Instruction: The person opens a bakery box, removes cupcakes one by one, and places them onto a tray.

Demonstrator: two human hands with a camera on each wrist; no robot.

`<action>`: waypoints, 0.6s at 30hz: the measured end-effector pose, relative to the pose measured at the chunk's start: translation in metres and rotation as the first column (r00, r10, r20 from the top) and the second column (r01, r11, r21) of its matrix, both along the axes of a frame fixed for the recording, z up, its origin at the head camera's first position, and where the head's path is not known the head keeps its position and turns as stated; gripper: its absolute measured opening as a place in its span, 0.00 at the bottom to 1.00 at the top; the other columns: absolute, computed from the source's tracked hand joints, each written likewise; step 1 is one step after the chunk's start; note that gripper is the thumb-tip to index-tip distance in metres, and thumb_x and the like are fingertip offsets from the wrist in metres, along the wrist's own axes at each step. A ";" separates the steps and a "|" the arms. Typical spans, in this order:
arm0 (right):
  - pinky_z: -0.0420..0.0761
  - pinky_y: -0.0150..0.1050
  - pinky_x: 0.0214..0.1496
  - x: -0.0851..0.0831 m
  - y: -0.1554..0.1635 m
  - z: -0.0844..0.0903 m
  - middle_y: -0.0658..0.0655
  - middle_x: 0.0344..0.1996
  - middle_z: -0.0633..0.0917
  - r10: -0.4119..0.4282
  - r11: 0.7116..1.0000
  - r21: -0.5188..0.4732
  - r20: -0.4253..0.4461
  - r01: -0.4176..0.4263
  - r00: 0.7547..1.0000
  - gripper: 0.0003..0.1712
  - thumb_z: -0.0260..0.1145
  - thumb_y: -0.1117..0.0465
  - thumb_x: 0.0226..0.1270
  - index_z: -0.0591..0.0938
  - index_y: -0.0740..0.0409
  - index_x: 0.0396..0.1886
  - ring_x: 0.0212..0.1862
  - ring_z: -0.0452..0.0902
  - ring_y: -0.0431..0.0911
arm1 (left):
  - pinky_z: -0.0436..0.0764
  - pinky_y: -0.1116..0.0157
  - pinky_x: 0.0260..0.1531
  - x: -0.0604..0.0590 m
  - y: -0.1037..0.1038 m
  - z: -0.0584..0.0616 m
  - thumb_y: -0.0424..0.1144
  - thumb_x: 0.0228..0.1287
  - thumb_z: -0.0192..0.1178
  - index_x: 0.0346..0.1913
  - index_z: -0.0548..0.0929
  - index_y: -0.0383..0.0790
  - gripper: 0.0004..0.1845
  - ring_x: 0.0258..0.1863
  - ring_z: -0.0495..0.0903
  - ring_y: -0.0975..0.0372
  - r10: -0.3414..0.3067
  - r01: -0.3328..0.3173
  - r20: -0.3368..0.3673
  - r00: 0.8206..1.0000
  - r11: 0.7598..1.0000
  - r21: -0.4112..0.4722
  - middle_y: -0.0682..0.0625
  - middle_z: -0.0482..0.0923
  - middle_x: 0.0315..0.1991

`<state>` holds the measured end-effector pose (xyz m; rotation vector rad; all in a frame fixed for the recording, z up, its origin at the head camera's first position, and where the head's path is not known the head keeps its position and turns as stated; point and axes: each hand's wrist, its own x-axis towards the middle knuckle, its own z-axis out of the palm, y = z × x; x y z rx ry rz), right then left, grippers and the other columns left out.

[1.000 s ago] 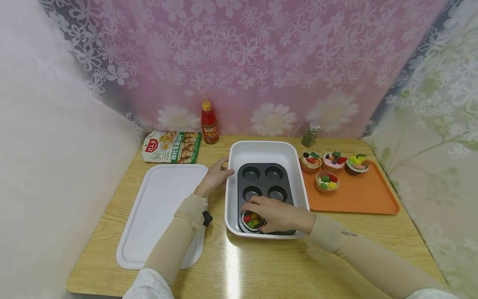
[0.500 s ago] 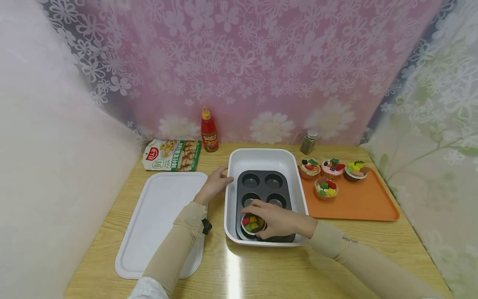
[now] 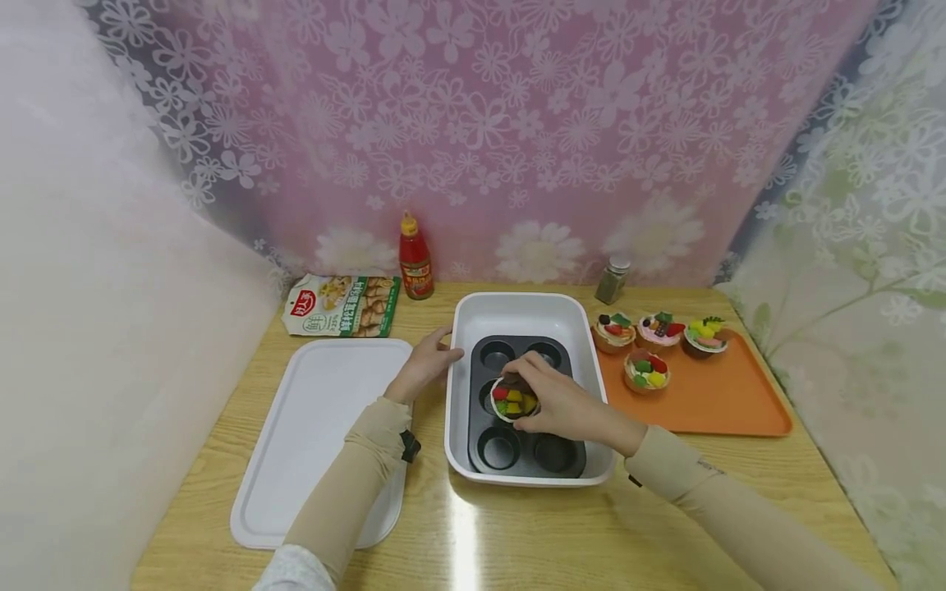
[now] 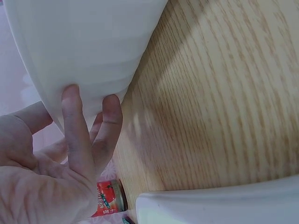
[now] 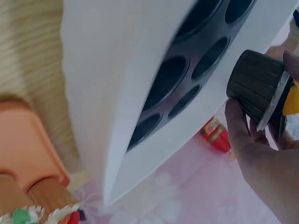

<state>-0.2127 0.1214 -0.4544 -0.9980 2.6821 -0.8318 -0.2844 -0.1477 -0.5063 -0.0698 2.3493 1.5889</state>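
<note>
My right hand (image 3: 565, 402) holds a toy cupcake (image 3: 510, 402) by its edge, above the black muffin tin (image 3: 526, 453). In the right wrist view the cupcake's dark ribbed cup (image 5: 256, 84) shows between thumb and fingers, raised clear of the tin. The tin lies inside a deep white basin (image 3: 526, 308), and its front wells have nothing in them. My left hand (image 3: 424, 365) grips the basin's left rim. Seen from the left wrist, two fingertips press the outer wall (image 4: 103, 51), while the thumb is partly hidden beyond the rim.
An orange tray (image 3: 713, 402) to the right bears several toy cupcakes, one being a fruit-topped cupcake (image 3: 646, 372). A white tray (image 3: 325, 435) lies left. Along the back are a food packet (image 3: 342, 306), a red sauce bottle (image 3: 415, 263) and a spice jar (image 3: 613, 281).
My right hand has lifted the cupcake out of the front left well and moved it up and slightly right. The left hand stays on the basin rim. The head view has tilted slightly.
</note>
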 end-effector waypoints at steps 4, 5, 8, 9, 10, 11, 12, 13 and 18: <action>0.83 0.56 0.66 -0.008 0.011 0.006 0.55 0.62 0.74 -0.058 0.998 -0.040 -0.025 0.057 0.998 0.43 0.84 0.58 0.57 0.72 0.53 0.70 0.60 0.78 0.50 | 0.86 0.63 0.34 0.001 0.000 0.001 0.43 0.78 0.60 0.81 0.65 0.51 0.33 0.46 0.87 0.50 -0.003 0.003 -0.010 1.000 1.000 -0.001 0.35 0.81 0.57; 0.83 0.56 0.67 -0.009 0.014 0.007 0.56 0.62 0.74 -0.072 0.996 -0.053 -0.023 0.071 0.997 0.43 0.84 0.58 0.57 0.72 0.53 0.70 0.60 0.77 0.51 | 0.87 0.63 0.34 0.001 0.000 0.001 0.43 0.78 0.60 0.81 0.65 0.51 0.33 0.46 0.87 0.50 -0.005 0.005 -0.014 1.000 1.000 -0.003 0.35 0.81 0.57; 0.82 0.58 0.67 -0.014 0.026 0.013 0.59 0.63 0.76 -0.096 0.991 -0.093 -0.033 0.093 0.995 0.43 0.83 0.62 0.57 0.71 0.56 0.70 0.61 0.77 0.53 | 0.88 0.61 0.38 0.001 0.000 0.000 0.43 0.79 0.59 0.82 0.65 0.51 0.33 0.47 0.87 0.50 -0.009 0.009 -0.018 1.000 1.000 -0.005 0.35 0.81 0.57; 0.83 0.58 0.66 -0.016 0.030 0.014 0.61 0.63 0.77 -0.105 0.990 -0.103 -0.039 0.100 0.994 0.43 0.83 0.63 0.57 0.71 0.58 0.70 0.60 0.78 0.54 | 0.88 0.60 0.39 0.001 0.000 0.000 0.43 0.78 0.59 0.81 0.65 0.50 0.33 0.48 0.87 0.50 -0.008 0.008 -0.019 1.000 1.000 -0.005 0.35 0.81 0.57; 0.82 0.58 0.66 -0.017 0.034 0.015 0.62 0.63 0.77 -0.116 0.988 -0.109 -0.047 0.110 0.992 0.44 0.83 0.64 0.57 0.71 0.59 0.70 0.61 0.78 0.55 | 0.89 0.59 0.40 0.001 -0.001 0.000 0.43 0.79 0.59 0.81 0.65 0.50 0.33 0.48 0.88 0.49 -0.009 0.008 -0.021 1.000 1.000 -0.004 0.35 0.81 0.57; 0.82 0.58 0.66 -0.019 0.038 0.016 0.62 0.63 0.78 -0.132 0.985 -0.115 -0.052 0.125 0.990 0.44 0.83 0.64 0.57 0.71 0.60 0.71 0.61 0.78 0.56 | 0.89 0.59 0.41 0.001 -0.001 0.000 0.43 0.78 0.59 0.82 0.65 0.50 0.33 0.49 0.88 0.49 -0.008 0.008 -0.024 1.000 1.000 -0.008 0.34 0.81 0.57; 0.82 0.59 0.66 -0.021 0.042 0.016 0.63 0.64 0.78 -0.145 0.983 -0.119 -0.055 0.138 0.988 0.45 0.83 0.65 0.57 0.70 0.61 0.71 0.62 0.78 0.57 | 0.89 0.59 0.42 0.000 -0.001 0.000 0.42 0.78 0.60 0.81 0.65 0.49 0.33 0.49 0.88 0.49 -0.007 0.007 -0.025 1.000 1.000 -0.009 0.34 0.81 0.57; 0.82 0.59 0.66 -0.023 0.047 0.016 0.64 0.64 0.78 -0.163 0.981 -0.121 -0.065 0.154 0.985 0.45 0.83 0.65 0.57 0.70 0.61 0.72 0.62 0.79 0.58 | 0.89 0.58 0.42 0.000 -0.001 0.000 0.42 0.78 0.60 0.81 0.65 0.49 0.33 0.49 0.88 0.49 -0.007 0.007 -0.027 1.000 1.000 -0.011 0.34 0.81 0.57; 0.81 0.60 0.66 -0.030 0.072 0.017 0.64 0.65 0.76 -0.219 0.967 -0.150 -0.091 0.204 0.972 0.46 0.82 0.66 0.58 0.68 0.62 0.74 0.63 0.77 0.59 | 0.89 0.56 0.45 -0.001 -0.001 0.001 0.42 0.77 0.61 0.81 0.66 0.50 0.33 0.49 0.88 0.49 -0.009 0.008 -0.031 0.999 1.000 -0.021 0.34 0.81 0.58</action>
